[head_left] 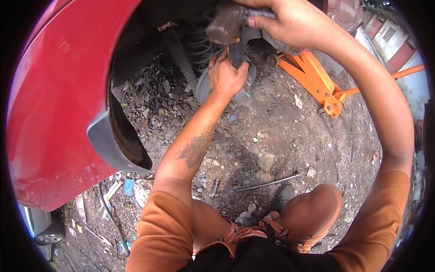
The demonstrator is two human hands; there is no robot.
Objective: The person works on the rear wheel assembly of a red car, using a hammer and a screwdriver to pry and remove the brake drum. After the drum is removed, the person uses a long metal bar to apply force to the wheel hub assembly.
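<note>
My right hand is closed round the handle of a hammer, raised at the top of the view. The dark, blocky hammer head sits just above my left hand. Between the thumb and fingers of that left hand stands a tool with a black and yellow handle; its working end is hidden. Right beside this hand is a round grey wheel hub, bare of its wheel. A coil spring rises behind it in the dark wheel well.
A red car's body panel fills the left, with a grey mud flap jutting out. An orange floor jack stands at the right. On the stony ground lie a metal bar and a socket, near my knees.
</note>
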